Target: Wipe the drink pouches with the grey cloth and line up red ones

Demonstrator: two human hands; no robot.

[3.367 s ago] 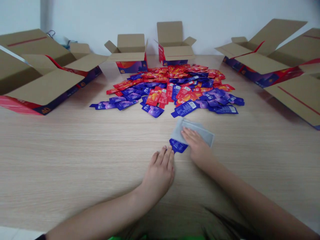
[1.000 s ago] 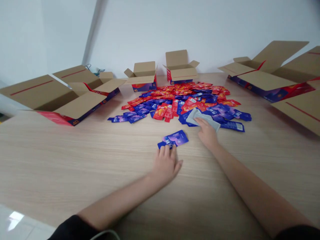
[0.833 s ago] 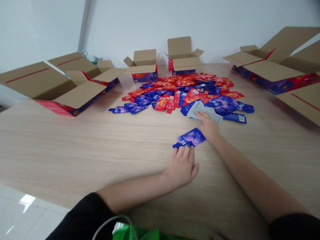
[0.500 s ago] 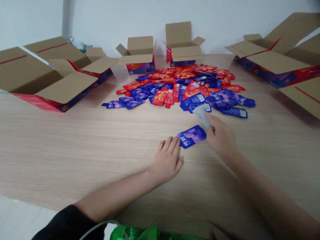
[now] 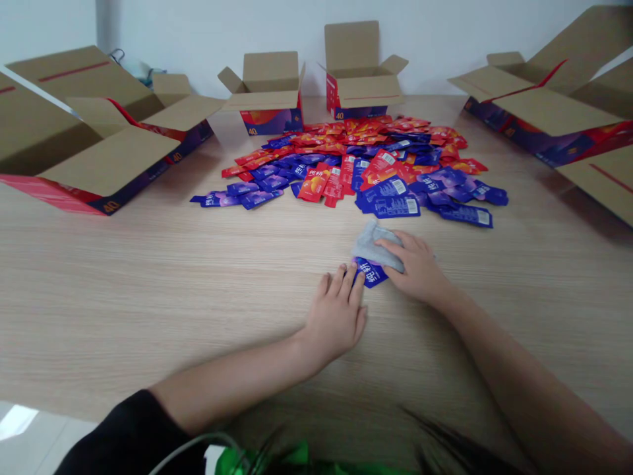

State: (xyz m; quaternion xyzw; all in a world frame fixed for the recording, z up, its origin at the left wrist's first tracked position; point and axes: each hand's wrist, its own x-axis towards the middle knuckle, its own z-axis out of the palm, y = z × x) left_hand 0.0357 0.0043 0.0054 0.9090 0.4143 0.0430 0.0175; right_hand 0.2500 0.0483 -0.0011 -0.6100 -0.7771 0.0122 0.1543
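Observation:
A blue-purple pouch [image 5: 372, 274] with white characters lies flat on the table in front of me. My left hand [image 5: 339, 310] rests palm down with its fingers stretched out, the fingertips touching the pouch's left end. In my right hand [image 5: 416, 265] is a grey-blue cloth [image 5: 376, 245], bunched under the fingers. The cloth lies over the upper and right part of the pouch and hides it. Beyond them spreads a pile of pouches, with blue ones [image 5: 397, 206] nearest and red ones [image 5: 313, 183] mixed in and behind.
Open cardboard boxes stand around the pile: a large one [image 5: 133, 173] at left, two smaller ones [image 5: 277, 121] [image 5: 363, 92] at the back, and more [image 5: 534, 140] at right. A pale wall rises behind the wooden table [image 5: 148, 290].
My right hand has moved left and toward me, bringing the cloth from the pile's near edge onto the pouch. My left hand stays at the pouch's end. The view has shifted slightly.

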